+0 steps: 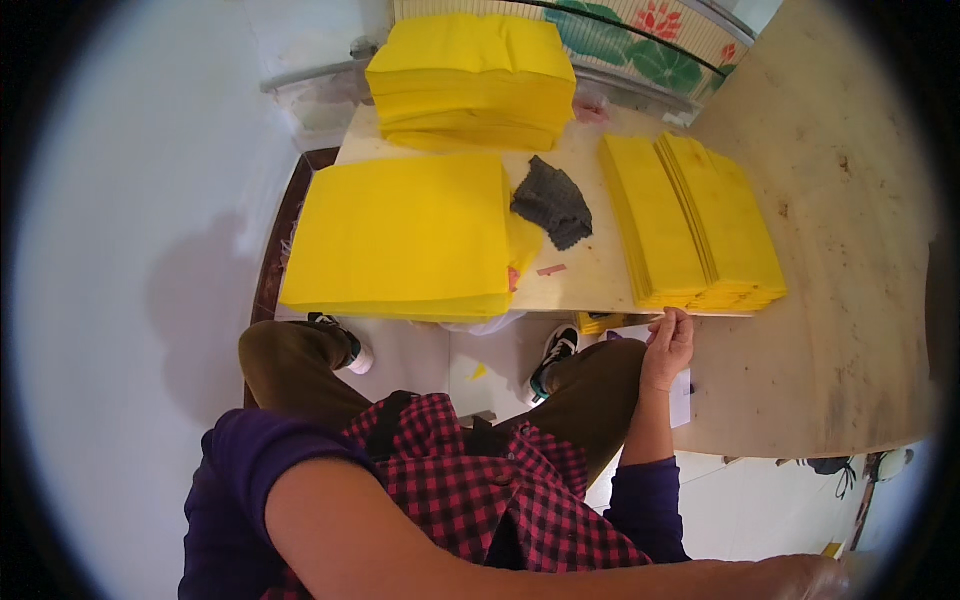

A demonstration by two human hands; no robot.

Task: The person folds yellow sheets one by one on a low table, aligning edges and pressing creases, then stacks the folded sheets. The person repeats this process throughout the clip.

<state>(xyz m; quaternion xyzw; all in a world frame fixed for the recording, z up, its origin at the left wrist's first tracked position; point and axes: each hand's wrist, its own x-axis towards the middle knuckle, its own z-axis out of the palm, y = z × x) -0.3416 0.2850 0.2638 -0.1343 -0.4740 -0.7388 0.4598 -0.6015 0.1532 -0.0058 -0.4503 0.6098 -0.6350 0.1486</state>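
My right hand (670, 347) is at the table's front edge, just below the right-hand stacks of folded yellow sheets (715, 225). Its fingers are bent and drawn together; whatever may be between them is hidden. Across my body reaches my left arm, with my left hand (808, 576) at the lower right rim. That hand is blurred, and its fingers cannot be made out. A wide, flat stack of yellow sheets (400, 235) lies on the table's left side. Behind it sits a taller yellow stack (470, 85). A dark grey cloth (553, 203) lies crumpled between the stacks.
A small reddish strip (551, 270) lies on the pale tabletop (575, 290). To the right stands a large wooden board or surface (830, 250). A white wall (130, 250) is on the left. My knees are under the table's front edge, and a yellow scrap (479, 371) is on the floor.
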